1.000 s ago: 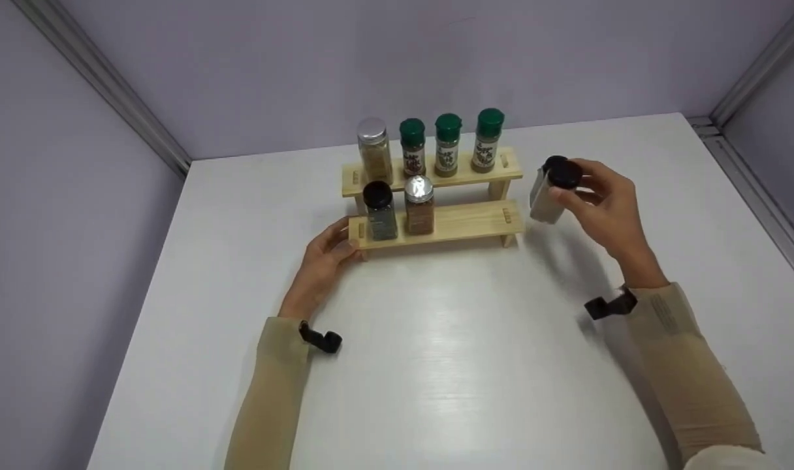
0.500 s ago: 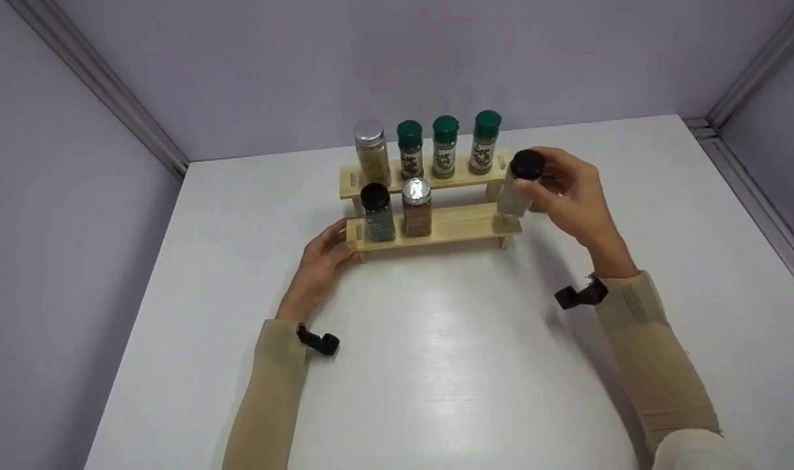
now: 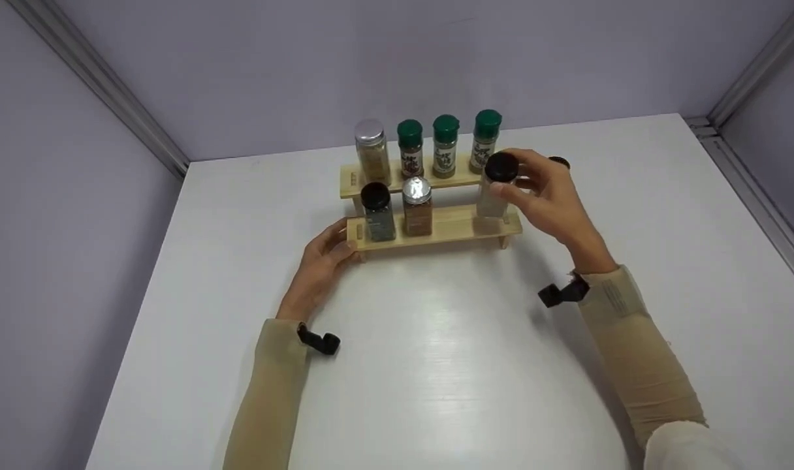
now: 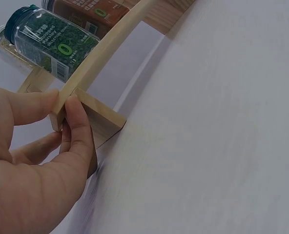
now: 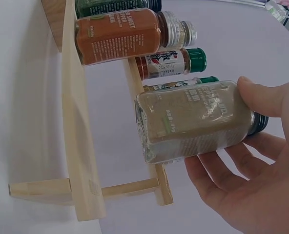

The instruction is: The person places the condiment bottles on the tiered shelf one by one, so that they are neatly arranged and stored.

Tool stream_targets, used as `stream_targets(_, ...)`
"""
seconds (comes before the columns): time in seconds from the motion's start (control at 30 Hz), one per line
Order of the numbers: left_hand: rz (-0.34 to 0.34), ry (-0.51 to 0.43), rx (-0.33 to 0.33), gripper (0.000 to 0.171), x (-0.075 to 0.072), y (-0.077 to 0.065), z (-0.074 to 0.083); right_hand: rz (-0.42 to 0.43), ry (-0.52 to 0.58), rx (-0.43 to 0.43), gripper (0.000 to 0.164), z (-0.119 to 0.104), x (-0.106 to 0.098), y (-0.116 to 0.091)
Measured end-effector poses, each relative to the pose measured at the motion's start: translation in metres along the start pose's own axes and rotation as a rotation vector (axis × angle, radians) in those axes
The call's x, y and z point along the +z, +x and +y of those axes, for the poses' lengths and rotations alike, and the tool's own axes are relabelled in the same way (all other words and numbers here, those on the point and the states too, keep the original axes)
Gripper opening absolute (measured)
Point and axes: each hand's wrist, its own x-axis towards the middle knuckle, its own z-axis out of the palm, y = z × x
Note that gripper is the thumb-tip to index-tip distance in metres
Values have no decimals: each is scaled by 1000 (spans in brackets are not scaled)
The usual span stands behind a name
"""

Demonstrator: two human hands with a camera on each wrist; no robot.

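Observation:
My right hand (image 3: 550,199) grips a square glass spice jar (image 3: 492,199) with a black lid and pale greyish-brown powder. The jar hangs over the right part of the rack's lower shelf (image 3: 454,224); a gap shows between them in the right wrist view. With thumb and fingers, my left hand (image 4: 42,161) pinches the left end of that wooden shelf. Standing on the lower shelf are a parsley jar (image 4: 49,41) with a dark lid and a red pepper jar (image 5: 120,36) with a silver lid.
The upper shelf (image 3: 462,175) carries a silver-lidded jar (image 3: 373,153) and three green-capped bottles (image 3: 444,147). Another black lid (image 3: 559,162) shows behind my right hand, its jar hidden. A wall (image 3: 410,59) rises behind the white table (image 3: 397,365).
My right hand has carried the powder jar leftward, from beside the rack to over the lower shelf's right part. The left hand keeps its place on the shelf end.

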Motion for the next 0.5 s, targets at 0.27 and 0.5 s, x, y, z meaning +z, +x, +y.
stream_targets(0.27,1,33,6,65,-2,1,0,-71,12,-17,48,5,13,4)
stream_targets(0.5,-5,30,9,65,-2,1,0,-145,2,-25,48,8,27,6)
